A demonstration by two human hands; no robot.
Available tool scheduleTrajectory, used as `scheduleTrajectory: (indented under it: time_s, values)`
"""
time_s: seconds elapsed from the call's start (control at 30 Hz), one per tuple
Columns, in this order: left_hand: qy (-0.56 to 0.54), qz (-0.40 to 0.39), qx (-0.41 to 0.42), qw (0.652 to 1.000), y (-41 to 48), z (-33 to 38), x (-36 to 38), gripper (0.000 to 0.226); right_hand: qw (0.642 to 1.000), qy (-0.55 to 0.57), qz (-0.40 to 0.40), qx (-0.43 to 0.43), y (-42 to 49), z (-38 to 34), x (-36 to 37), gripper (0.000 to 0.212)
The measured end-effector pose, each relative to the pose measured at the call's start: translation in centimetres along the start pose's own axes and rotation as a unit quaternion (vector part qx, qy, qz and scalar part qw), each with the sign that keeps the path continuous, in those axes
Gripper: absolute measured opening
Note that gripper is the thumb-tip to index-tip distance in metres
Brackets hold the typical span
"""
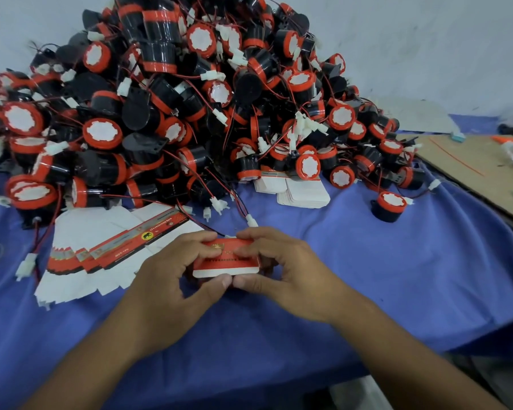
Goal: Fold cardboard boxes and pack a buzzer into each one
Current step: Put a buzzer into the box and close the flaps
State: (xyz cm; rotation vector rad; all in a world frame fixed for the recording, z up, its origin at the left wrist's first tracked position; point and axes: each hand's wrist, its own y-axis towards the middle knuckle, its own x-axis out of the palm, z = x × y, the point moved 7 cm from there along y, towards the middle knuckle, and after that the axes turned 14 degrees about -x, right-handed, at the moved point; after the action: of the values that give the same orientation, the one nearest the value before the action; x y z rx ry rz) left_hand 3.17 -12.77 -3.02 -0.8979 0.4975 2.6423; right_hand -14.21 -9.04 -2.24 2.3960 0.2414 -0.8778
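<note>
A small red and white cardboard box (226,258) is held over the blue cloth between both hands. My left hand (172,279) grips its left side, thumb under the front edge. My right hand (282,270) grips its right side, fingers over the top. Whether a buzzer is inside is hidden. A fanned stack of flat box blanks (101,247) lies to the left of my hands. Behind them rises a big pile of black and red buzzers (190,99) with red and black wires and white plugs. One buzzer (388,205) sits alone at the right.
The blue cloth (367,276) covers the table, whose front edge drops off at the lower right. Two stacks of white cards (302,193) lie at the foot of the pile. A brown cardboard sheet (480,170) with small items lies at the far right. A white wall stands behind.
</note>
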Motion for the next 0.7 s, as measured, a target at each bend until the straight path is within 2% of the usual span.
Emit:
scheduleTrajectory:
  time_s: [0.1, 0.3, 0.43, 0.7]
  values:
    - [-0.01, -0.007, -0.012, 1.0, -0.03, -0.32, 0.15, 0.046, 1.0, -0.001, -0.015, 0.002, -0.09, -0.04, 0.12, 0.037]
    - [-0.028, -0.018, 0.006, 0.999, 0.22, -0.12, 0.4, 0.049, 0.999, 0.035, -0.001, 0.029, -0.08, 0.02, 0.1, 0.041]
    - [-0.021, 0.0, 0.021, 1.0, 0.49, 0.14, 0.1, 0.033, 1.0, -0.002, 0.026, 0.009, 0.31, -0.37, -0.36, 0.036]
    - [-0.005, 0.0, 0.018, 1.0, 0.42, -0.16, 0.17, 0.034, 1.0, -0.002, -0.007, 0.0, 0.1, 0.34, 0.14, 0.036]
